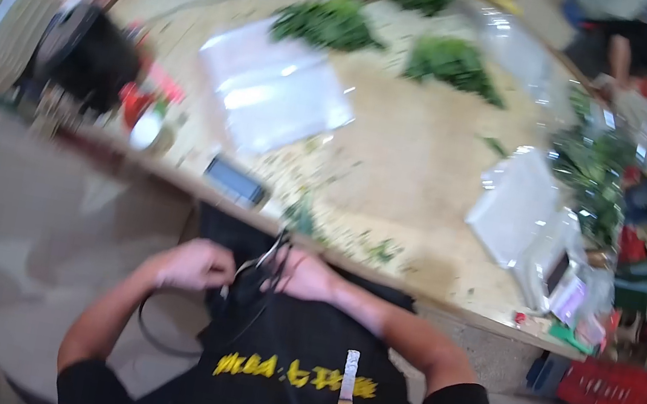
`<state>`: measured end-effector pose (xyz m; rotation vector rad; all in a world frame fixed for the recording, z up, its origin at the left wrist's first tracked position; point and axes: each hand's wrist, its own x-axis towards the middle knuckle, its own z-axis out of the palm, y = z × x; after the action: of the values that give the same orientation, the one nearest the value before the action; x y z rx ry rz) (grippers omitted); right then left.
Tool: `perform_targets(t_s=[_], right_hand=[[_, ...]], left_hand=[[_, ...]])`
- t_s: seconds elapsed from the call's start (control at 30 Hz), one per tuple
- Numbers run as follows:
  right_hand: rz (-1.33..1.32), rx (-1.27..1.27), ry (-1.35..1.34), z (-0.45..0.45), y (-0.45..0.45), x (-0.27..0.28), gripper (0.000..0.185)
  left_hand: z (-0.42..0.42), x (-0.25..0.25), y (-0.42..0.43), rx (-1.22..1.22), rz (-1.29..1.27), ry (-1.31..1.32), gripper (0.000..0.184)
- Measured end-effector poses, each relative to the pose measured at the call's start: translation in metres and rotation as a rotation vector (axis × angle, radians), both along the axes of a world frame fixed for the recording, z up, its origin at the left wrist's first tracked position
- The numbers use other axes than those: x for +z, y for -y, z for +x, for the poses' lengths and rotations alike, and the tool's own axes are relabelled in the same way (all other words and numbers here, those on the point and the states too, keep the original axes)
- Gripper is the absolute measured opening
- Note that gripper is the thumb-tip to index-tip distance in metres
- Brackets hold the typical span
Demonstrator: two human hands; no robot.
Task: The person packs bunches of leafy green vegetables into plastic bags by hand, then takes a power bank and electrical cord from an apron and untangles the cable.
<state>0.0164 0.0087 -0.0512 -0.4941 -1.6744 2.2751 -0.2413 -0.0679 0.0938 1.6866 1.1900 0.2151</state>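
Both of my hands are in front of the black apron (272, 349), just below the table's near edge. My right hand (304, 275) is closed on dark-handled scissors (269, 255), their metal part pointing toward the other hand. Close by on the left, my left hand (200, 264) has its fingers pressed together; what they pinch, if anything, is too small to tell. A thin dark cord (149, 333) loops below it. On the table edge above lies a phone (235, 180), beside scattered green leaf scraps (302, 216).
Bunches of green leaves (329, 21) and stacked clear plastic sheets (274, 89) lie on the table (402, 147). More plastic (517, 206) is at right. A black container (85, 56) stands left. Below right is a red crate (617, 399). Another person (627, 52) is at upper right.
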Motion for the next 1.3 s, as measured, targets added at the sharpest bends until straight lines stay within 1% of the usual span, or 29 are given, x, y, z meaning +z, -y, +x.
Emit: perform_targets(t_s=[0.03,0.07,0.1,0.13,0.17,0.23,0.3,0.33,0.37,0.43,0.5,0.57,0.63,0.7,0.77,0.8,0.87,0.9,0.93,0.97,1.0,1.07,1.1,1.13,1.17,1.2,1.23,1.27,1.3], right_hand=[[0.385,0.119,0.184,0.0,-0.011,0.045,0.034],[0.243,0.103,0.171,0.002,-0.014,0.074,0.031],[0.376,0.139,0.27,-0.001,-0.013,0.057,0.028],[0.181,0.064,0.213,-0.003,-0.006,0.039,0.023],[0.192,0.101,0.23,-0.001,-0.011,0.05,0.019],[0.145,0.045,0.179,-0.004,-0.01,0.029,0.017],[0.278,0.029,0.245,-0.002,-0.015,0.04,0.014],[0.32,0.018,0.279,-0.005,-0.012,0.044,0.014],[0.381,-0.047,0.278,-0.005,-0.008,0.048,0.016],[0.401,-0.022,0.307,-0.005,-0.006,0.056,0.015],[0.328,-0.108,0.289,-0.007,-0.001,0.054,0.013],[0.269,-0.11,0.228,-0.009,-0.002,0.044,0.016],[0.371,-0.148,0.186,-0.012,0.001,0.039,0.016],[0.464,-0.141,0.179,-0.008,0.002,0.037,0.015],[0.495,-0.093,0.144,-0.005,0.004,0.041,0.014],[0.506,-0.064,0.117,-0.005,0.003,0.042,0.015],[0.498,0.057,0.223,0.0,-0.003,0.06,0.015],[0.485,0.062,0.205,-0.001,-0.006,0.051,0.014],[0.465,0.069,0.19,-0.001,-0.005,0.04,0.014],[0.365,0.112,0.258,0.004,-0.007,0.043,0.014],[0.334,0.112,0.264,0.009,-0.009,0.044,0.016],[0.262,0.032,0.282,0.018,-0.007,0.043,0.019],[0.236,0.006,0.31,0.023,-0.008,0.04,0.019],[0.204,-0.009,0.341,0.029,-0.011,0.037,0.02],[0.206,-0.087,0.255,0.038,-0.015,0.034,0.021],[0.09,-0.109,0.346,0.046,-0.019,0.052,0.023],[0.135,-0.161,0.369,0.05,-0.026,0.038,0.025],[0.186,-0.264,0.412,0.054,-0.033,0.061,0.029],[0.452,-0.374,0.378,0.061,-0.04,0.065,0.036]], left_hand=[[0.007,0.01,-0.006,-0.017,-0.094,-0.164,0.021],[0.019,0.023,-0.009,0.103,-0.225,-0.144,0.047],[0.022,0.012,-0.008,0.088,-0.193,-0.12,0.065],[0.026,0.007,-0.01,-0.048,-0.091,-0.231,0.068],[0.029,-0.007,-0.008,-0.115,-0.019,-0.221,0.067],[0.038,-0.017,-0.012,-0.134,0.004,-0.303,0.06],[0.035,-0.03,-0.014,-0.179,0.026,-0.27,0.057],[0.038,-0.026,-0.019,-0.196,0.027,-0.237,0.053],[0.041,-0.016,-0.022,-0.182,-0.074,-0.287,0.048],[0.047,-0.003,-0.024,-0.18,-0.078,-0.322,0.046],[0.049,0.0,-0.022,-0.176,-0.082,-0.36,0.044],[0.047,-0.005,-0.016,-0.116,-0.031,-0.317,0.042],[0.046,-0.004,-0.016,-0.137,-0.011,-0.295,0.045],[0.044,-0.011,-0.01,-0.184,0.157,-0.135,0.04],[0.044,-0.014,-0.004,-0.256,0.17,-0.268,0.04],[0.045,-0.012,0.0,-0.267,0.183,-0.29,0.042],[0.023,-0.048,0.001,-0.364,-0.045,-0.387,0.064],[0.032,-0.014,-0.008,-0.332,-0.161,-0.262,0.075],[0.026,-0.022,-0.005,-0.312,-0.187,-0.242,0.081],[0.03,-0.011,-0.003,-0.285,-0.221,-0.22,0.086],[0.034,0.003,-0.002,-0.321,-0.129,-0.324,0.091],[0.03,-0.014,0.002,-0.351,-0.102,-0.443,0.09],[0.036,-0.01,0.001,-0.359,-0.123,-0.523,0.086],[0.035,-0.007,-0.003,-0.322,-0.166,-0.45,0.084],[0.033,-0.005,-0.002,-0.274,-0.225,-0.37,0.083],[0.026,-0.005,-0.003,-0.262,-0.155,-0.301,0.075],[0.015,-0.007,-0.007,-0.25,-0.076,-0.244,0.068],[0.009,-0.006,-0.018,-0.19,-0.07,-0.305,0.059],[0.006,-0.006,-0.028,-0.139,-0.059,-0.369,0.051]])
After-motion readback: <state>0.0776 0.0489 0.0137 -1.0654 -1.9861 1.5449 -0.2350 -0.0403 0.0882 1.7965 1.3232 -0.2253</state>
